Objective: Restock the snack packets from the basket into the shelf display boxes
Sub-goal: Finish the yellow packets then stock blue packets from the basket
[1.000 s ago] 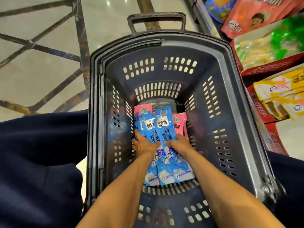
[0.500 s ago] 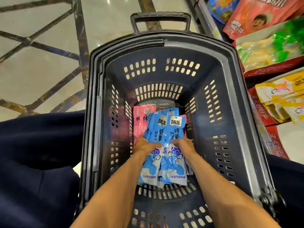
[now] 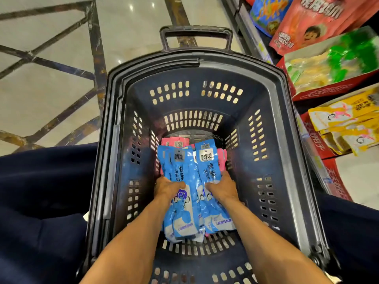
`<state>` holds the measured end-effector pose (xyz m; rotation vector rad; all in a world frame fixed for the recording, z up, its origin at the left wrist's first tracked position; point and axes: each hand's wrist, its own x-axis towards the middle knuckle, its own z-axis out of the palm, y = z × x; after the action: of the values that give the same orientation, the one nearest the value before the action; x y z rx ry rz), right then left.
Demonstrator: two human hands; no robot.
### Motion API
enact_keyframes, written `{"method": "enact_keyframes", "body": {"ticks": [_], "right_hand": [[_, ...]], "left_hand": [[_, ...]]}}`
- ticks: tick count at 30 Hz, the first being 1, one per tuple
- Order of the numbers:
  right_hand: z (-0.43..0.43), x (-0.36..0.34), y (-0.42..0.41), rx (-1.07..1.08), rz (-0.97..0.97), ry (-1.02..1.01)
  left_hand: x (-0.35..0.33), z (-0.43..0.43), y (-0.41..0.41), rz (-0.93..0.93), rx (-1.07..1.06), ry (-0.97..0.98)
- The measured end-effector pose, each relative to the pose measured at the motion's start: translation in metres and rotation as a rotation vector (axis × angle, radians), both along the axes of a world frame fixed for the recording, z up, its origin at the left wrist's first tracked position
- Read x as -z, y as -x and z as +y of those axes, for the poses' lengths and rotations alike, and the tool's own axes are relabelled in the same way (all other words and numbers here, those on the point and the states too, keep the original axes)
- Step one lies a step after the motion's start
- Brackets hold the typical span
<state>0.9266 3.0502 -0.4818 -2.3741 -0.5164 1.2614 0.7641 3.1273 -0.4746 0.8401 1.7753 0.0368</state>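
Observation:
A dark blue plastic basket (image 3: 272,144) stands on the floor in front of me. Deep inside it lie several blue snack packets (image 3: 191,201) stacked over pink packets (image 3: 174,141). My left hand (image 3: 167,187) grips the left bunch of blue packets at mid-length. My right hand (image 3: 222,188) grips the right bunch, fingers curled over its side. Both forearms reach down into the basket. The shelf display boxes (image 3: 328,91) stand to the right of the basket.
On the right, red display boxes hold green-and-yellow packets (image 3: 332,60) and yellow packets (image 3: 344,124); large red bags (image 3: 313,23) stand behind. The basket's handle (image 3: 195,31) sticks up at the far end. Marble floor lies at left, my dark-clad knees at both sides.
Both hands shifted the blue packets inside the basket: the bundle was drawn together, then split into a left and a right bunch. The view has tilted slightly.

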Motion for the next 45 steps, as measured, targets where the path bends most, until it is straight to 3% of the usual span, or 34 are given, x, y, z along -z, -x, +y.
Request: {"method": "enact_keyframes", "body": {"ticks": [3, 8, 13, 22, 27, 34, 41, 45], "right_hand": [[0.0, -0.002, -0.005, 0.042, -0.077, -0.038], [-0.008, -0.01, 0.006, -0.183, -0.337, 0.066], [-0.015, -0.023, 0.0, -0.305, -0.491, 0.034], [-0.013, -0.019, 0.009, -0.278, -0.245, 0.116], [-0.009, -0.009, 0.013, -0.058, -0.032, 0.08], [-0.006, -0.005, 0.035, -0.24, -0.16, 0.07], [0.007, -0.002, 0.052, -0.011, -0.048, 0.072], [0.011, -0.003, 0.049, -0.051, -0.085, 0.13]], "left_hand": [[-0.01, 0.009, -0.009, -0.034, -0.095, -0.08], [-0.029, 0.016, -0.021, -0.094, -0.094, -0.073], [-0.046, 0.015, -0.011, -0.049, -0.097, -0.098], [-0.063, 0.01, -0.002, -0.064, -0.091, -0.103], [-0.057, 0.01, -0.005, -0.054, -0.097, -0.096], [-0.039, 0.009, -0.002, 0.005, -0.001, -0.057], [-0.039, 0.007, 0.0, 0.025, 0.004, -0.066], [-0.039, 0.007, 0.005, 0.032, -0.008, -0.082]]}}
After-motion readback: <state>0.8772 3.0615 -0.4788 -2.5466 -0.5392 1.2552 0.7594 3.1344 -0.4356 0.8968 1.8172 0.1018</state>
